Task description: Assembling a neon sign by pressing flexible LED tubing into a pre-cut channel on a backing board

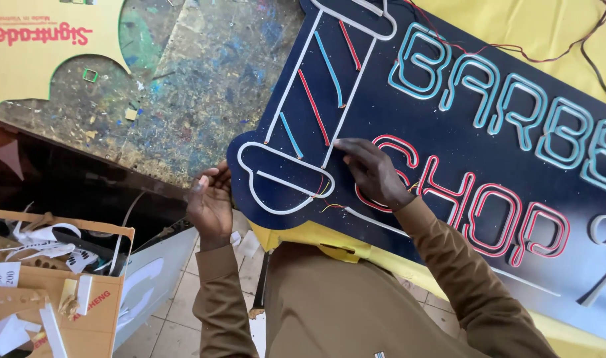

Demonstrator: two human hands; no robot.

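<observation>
Paint-spotted table (183, 86) carries a dark blue sign board (462, 152) w/ light tubes. Left hand (210, 202) grips its edge to steady it; right hand (372, 172), fingers bent, presses a white tube (296, 183) down flat.

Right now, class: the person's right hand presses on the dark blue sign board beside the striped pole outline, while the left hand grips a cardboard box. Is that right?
Not quite. In the head view the left hand holds the edge of the dark blue sign board, not the cardboard box. The right hand does press beside the striped pole outline.
</observation>
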